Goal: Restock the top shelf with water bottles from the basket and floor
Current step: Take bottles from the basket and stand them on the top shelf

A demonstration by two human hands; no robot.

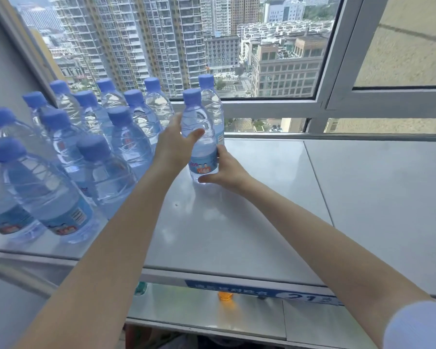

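Observation:
A clear water bottle with a blue cap stands upright on the grey top shelf, near its back edge. My left hand wraps its upper body from the left. My right hand grips its base and blue label from the right. Directly behind it stands another bottle. Several more blue-capped bottles fill the left part of the shelf in rows. The basket and floor are out of view.
A window frame runs along the back of the shelf. Its right half is bare. A lower shelf shows an orange cap and a green cap. A blue price strip lines the front edge.

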